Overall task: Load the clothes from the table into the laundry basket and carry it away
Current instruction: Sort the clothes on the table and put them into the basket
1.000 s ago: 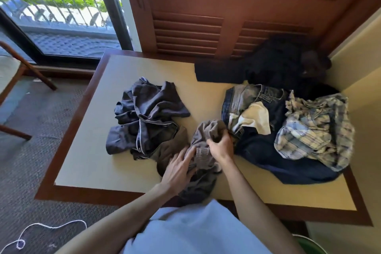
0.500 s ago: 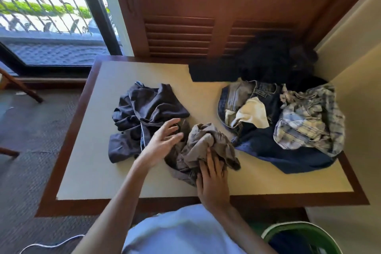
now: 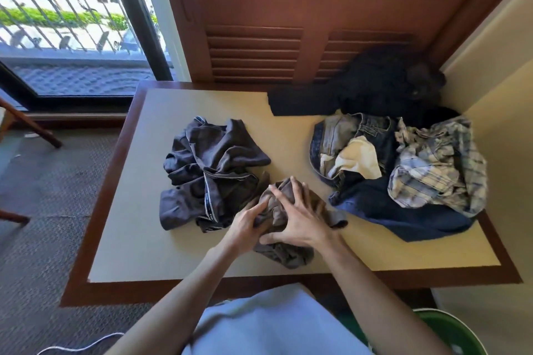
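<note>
A crumpled brown-grey garment [image 3: 288, 251] lies near the table's front edge. My left hand [image 3: 248, 225] grips its left side with curled fingers. My right hand [image 3: 297, 219] lies over the top of it, fingers spread and bent round the bundle. Left of it sits a dark grey garment [image 3: 210, 170]. To the right are blue jeans [image 3: 375, 204] with a cream cloth [image 3: 357, 158] and a plaid shirt [image 3: 438, 164] on them. A black garment [image 3: 375, 86] lies at the back. The green laundry basket's rim [image 3: 450, 323] shows at the bottom right, beside the table.
The table [image 3: 138, 239] has a beige top and a brown wooden border, set against a louvred wooden panel [image 3: 288, 17] and a wall on the right. A window is at the back left. Chair legs [image 3: 34, 130] and a white cord [image 3: 80, 344] are on the carpet to the left.
My left hand has come from beside the dark grey garment onto the brown-grey one. My right hand has slid from its front edge up over the top. The garment is bunched tighter.
</note>
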The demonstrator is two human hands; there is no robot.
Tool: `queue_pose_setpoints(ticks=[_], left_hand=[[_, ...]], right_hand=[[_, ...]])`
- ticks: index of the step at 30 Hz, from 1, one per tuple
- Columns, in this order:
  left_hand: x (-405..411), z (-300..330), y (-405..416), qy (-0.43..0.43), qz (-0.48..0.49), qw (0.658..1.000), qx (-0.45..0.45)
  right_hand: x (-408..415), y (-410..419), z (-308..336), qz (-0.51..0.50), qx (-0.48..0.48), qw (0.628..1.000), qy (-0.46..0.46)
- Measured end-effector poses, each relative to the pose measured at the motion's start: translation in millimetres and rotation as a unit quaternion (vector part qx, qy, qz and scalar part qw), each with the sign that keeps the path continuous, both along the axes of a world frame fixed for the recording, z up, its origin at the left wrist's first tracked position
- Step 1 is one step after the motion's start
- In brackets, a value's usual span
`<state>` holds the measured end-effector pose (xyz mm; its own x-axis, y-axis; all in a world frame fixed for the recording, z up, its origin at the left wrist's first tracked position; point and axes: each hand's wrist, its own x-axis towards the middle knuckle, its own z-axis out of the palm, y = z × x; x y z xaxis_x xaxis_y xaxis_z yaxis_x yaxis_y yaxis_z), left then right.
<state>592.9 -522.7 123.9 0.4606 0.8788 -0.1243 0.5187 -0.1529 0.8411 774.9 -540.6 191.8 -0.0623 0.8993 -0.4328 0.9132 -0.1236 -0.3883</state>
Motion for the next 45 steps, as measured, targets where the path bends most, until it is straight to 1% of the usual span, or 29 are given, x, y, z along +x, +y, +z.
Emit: queue_pose_setpoints(ticks=[1,3,4,5,6,8,9,10,11,13,15,16,19,22,24,25,28,30,32,35,38,41,43,45], left_hand=[[-9,1,6,0.008,-0.003,0.999,-0.037],[-26,10,16,0.029,-0.027,0.995,-0.095],[-32,18,21,0.035,-0.038,0.993,-0.107],[-38,29,24,0.031,-0.029,0.993,-0.107],[-42,45,27,0.020,0.009,0.996,-0.092],[-55,70,40,0.025,0.120,0.992,0.004],[-61,78,48,0.058,0.166,0.983,0.057],[-66,82,58,0.100,0.198,0.971,0.089],[-71,78,71,0.142,0.218,0.962,0.084],[-72,64,92,0.217,0.217,0.952,0.010],[-64,39,100,0.259,0.175,0.948,-0.062],[-59,25,98,0.270,0.155,0.947,-0.082],[-48,-5,89,0.334,0.141,0.929,-0.069],[-45,-14,84,0.392,0.166,0.905,-0.008],[-45,-19,83,0.383,0.177,0.906,0.026],[-44,-18,86,0.371,0.176,0.912,0.027],[-45,-7,103,0.330,0.170,0.928,-0.019],[-50,5,115,0.288,0.172,0.941,-0.034],[-56,16,121,0.243,0.187,0.952,-0.023],[-66,33,117,0.170,0.232,0.958,-0.005],[-78,49,105,0.099,0.266,0.959,0.006],[-81,60,88,0.051,0.262,0.964,0.018],[-75,66,76,0.026,0.256,0.966,0.019],[-63,77,65,0.008,0.251,0.968,0.022]], right_hand=[[-10,-6,-13,0.020,-0.011,1.000,-0.008],[-22,-16,-31,0.025,0.015,0.998,-0.047],[-26,-19,-36,0.020,0.035,0.997,-0.069],[-28,-22,-38,0.012,0.052,0.995,-0.087],[-31,-24,-39,0.005,0.070,0.992,-0.100],[-41,-31,-45,-0.012,0.109,0.987,-0.114],[-48,-39,-51,-0.020,0.128,0.984,-0.119],[-54,-48,-57,-0.027,0.149,0.981,-0.123],[-60,-56,-63,-0.035,0.170,0.977,-0.123],[-67,-63,-71,-0.040,0.205,0.971,-0.118],[-67,-59,-77,-0.038,0.232,0.967,-0.103],[-66,-55,-78,-0.044,0.238,0.966,-0.092],[-61,-48,-86,-0.054,0.241,0.966,-0.074],[-56,-37,-98,-0.043,0.239,0.967,-0.079],[-56,-25,-101,-0.053,0.241,0.967,-0.063],[-57,-18,-102,-0.060,0.244,0.966,-0.058],[-55,2,-104,-0.075,0.240,0.965,-0.067],[-52,12,-97,-0.087,0.233,0.966,-0.074],[-48,21,-87,-0.111,0.221,0.966,-0.074],[-40,31,-73,-0.184,0.199,0.962,-0.033],[-26,37,-60,-0.299,0.182,0.935,0.057],[-8,36,-46,-0.415,0.170,0.882,0.145],[3,27,-40,-0.460,0.167,0.852,0.188],[13,14,-31,-0.480,0.188,0.828,0.220]])
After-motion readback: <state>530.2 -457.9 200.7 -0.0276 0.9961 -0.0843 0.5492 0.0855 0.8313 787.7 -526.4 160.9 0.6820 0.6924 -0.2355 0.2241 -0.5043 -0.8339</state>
